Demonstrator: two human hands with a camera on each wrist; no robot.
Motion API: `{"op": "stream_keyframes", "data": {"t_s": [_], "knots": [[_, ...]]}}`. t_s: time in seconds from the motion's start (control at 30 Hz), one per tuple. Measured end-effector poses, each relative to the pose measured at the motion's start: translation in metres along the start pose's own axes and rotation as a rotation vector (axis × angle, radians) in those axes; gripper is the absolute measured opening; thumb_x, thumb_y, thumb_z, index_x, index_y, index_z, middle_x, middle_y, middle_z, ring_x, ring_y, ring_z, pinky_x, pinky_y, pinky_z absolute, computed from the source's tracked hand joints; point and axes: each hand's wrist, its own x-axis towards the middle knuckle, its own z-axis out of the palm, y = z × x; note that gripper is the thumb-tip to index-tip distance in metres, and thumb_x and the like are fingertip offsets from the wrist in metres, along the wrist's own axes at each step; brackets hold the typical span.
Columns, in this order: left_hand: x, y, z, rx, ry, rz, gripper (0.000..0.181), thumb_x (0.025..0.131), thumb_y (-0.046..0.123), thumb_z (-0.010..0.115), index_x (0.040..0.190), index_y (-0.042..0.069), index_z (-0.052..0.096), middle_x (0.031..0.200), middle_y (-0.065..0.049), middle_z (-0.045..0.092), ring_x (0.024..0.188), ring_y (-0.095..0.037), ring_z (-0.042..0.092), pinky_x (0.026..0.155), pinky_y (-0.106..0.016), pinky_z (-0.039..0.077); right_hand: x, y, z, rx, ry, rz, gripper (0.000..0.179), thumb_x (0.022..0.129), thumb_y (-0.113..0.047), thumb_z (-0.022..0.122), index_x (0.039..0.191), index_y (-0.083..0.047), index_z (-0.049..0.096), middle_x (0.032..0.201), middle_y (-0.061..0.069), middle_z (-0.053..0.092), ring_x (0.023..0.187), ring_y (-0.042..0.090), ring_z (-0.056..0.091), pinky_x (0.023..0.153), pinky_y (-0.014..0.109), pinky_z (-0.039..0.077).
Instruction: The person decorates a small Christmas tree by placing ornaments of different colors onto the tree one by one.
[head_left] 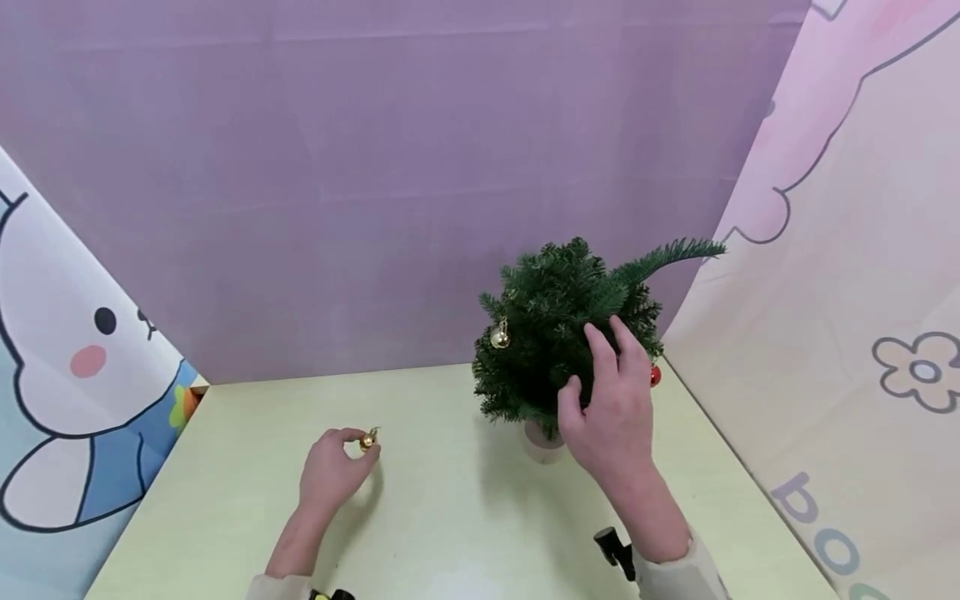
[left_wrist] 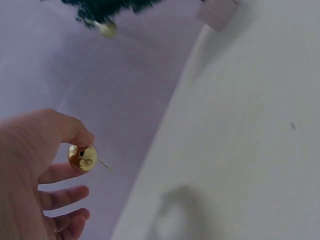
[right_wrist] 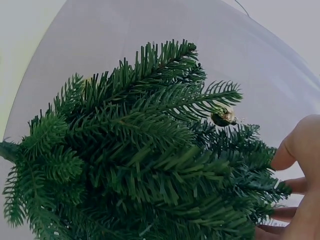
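Note:
A small shiny gold ball ornament (left_wrist: 83, 158) with a thin hanging loop is pinched between the thumb and index finger of my left hand (head_left: 336, 468), above the left part of the table. My right hand (head_left: 617, 410) is at the near side of a small green artificial Christmas tree (head_left: 551, 333), its fingers spread and slightly bent at the branches. In the right wrist view the fingertips overlap the edge of the foliage. One gold ball (head_left: 500, 335) hangs on the tree's left side, and a red ball (head_left: 656, 376) shows on its right.
The tree stands in a pale pink base (head_left: 543, 442) on a light table (head_left: 435, 508). One long branch (head_left: 675, 252) sticks out to the upper right. A purple cloth (head_left: 375, 183) hangs behind, with printed cartoon cloths (head_left: 840, 333) at the sides.

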Motion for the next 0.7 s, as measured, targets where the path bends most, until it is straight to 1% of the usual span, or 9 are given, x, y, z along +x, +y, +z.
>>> {"op": "stream_keyframes", "data": {"t_s": [0.1,0.13,0.23,0.33,0.4,0.5,0.6,0.7], "knots": [[-0.004,0.013,-0.007,-0.047,0.01,0.022,0.035,0.075,0.043,0.065,0.098,0.017,0.066,0.105,-0.006,0.056,0.096,-0.027,0.052,0.071,-0.043,0.043,-0.001,0.0,-0.003,0.025,0.044,-0.028,0.051,0.071,-0.007,0.057,0.121,-0.001,0.049,0.131,0.019,0.036,0.12,0.032,0.032,0.081,0.049,0.039],[-0.005,0.017,-0.01,-0.061,0.011,0.027,0.034,0.075,0.044,0.065,0.098,0.018,0.066,0.105,-0.004,0.056,0.095,-0.025,0.052,0.071,-0.042,0.043,-0.002,0.0,-0.004,0.029,0.058,-0.039,0.049,0.071,-0.007,0.057,0.119,0.0,0.05,0.13,0.019,0.037,0.119,0.032,0.034,0.082,0.049,0.038],[-0.009,0.03,-0.018,-0.1,0.011,0.035,0.033,0.074,0.043,0.066,0.097,0.019,0.065,0.104,-0.001,0.056,0.096,-0.023,0.05,0.072,-0.041,0.042,-0.003,0.0,-0.007,0.039,0.102,-0.083,0.043,0.07,-0.007,0.056,0.112,0.001,0.054,0.126,0.02,0.041,0.114,0.035,0.039,0.082,0.048,0.036],[-0.011,0.041,-0.026,-0.134,0.008,0.049,0.032,0.074,0.043,0.067,0.096,0.02,0.065,0.103,0.001,0.056,0.097,-0.022,0.049,0.075,-0.041,0.041,-0.003,0.0,-0.009,0.039,0.136,-0.13,0.036,0.073,-0.011,0.053,0.107,0.002,0.057,0.122,0.021,0.045,0.106,0.037,0.043,0.077,0.047,0.038],[-0.012,0.047,-0.031,-0.145,0.01,0.065,0.033,0.074,0.044,0.066,0.096,0.021,0.065,0.103,0.002,0.056,0.098,-0.021,0.049,0.075,-0.04,0.041,-0.002,0.001,-0.009,0.044,0.157,-0.155,0.035,0.075,-0.014,0.051,0.104,0.003,0.058,0.119,0.021,0.048,0.102,0.038,0.046,0.076,0.047,0.038],[-0.014,0.057,-0.037,-0.153,0.016,0.097,0.034,0.073,0.046,0.066,0.096,0.022,0.065,0.102,0.004,0.056,0.098,-0.02,0.05,0.073,-0.039,0.043,0.0,0.002,-0.009,0.052,0.184,-0.177,0.037,0.078,-0.018,0.049,0.106,0.004,0.057,0.114,0.021,0.051,0.099,0.037,0.047,0.076,0.047,0.038],[-0.016,0.068,-0.044,-0.161,0.031,0.128,0.032,0.073,0.045,0.067,0.096,0.024,0.064,0.1,0.007,0.056,0.097,-0.019,0.05,0.07,-0.036,0.044,0.001,0.002,-0.009,0.062,0.209,-0.194,0.039,0.078,-0.02,0.05,0.108,0.005,0.055,0.11,0.02,0.053,0.098,0.036,0.049,0.078,0.046,0.036],[-0.017,0.08,-0.051,-0.176,0.051,0.168,0.03,0.073,0.045,0.067,0.096,0.025,0.064,0.098,0.011,0.055,0.095,-0.015,0.051,0.07,-0.035,0.043,0.002,0.0,-0.01,0.08,0.233,-0.214,0.038,0.078,-0.019,0.052,0.106,0.005,0.055,0.106,0.019,0.055,0.096,0.035,0.049,0.078,0.045,0.036]]}}
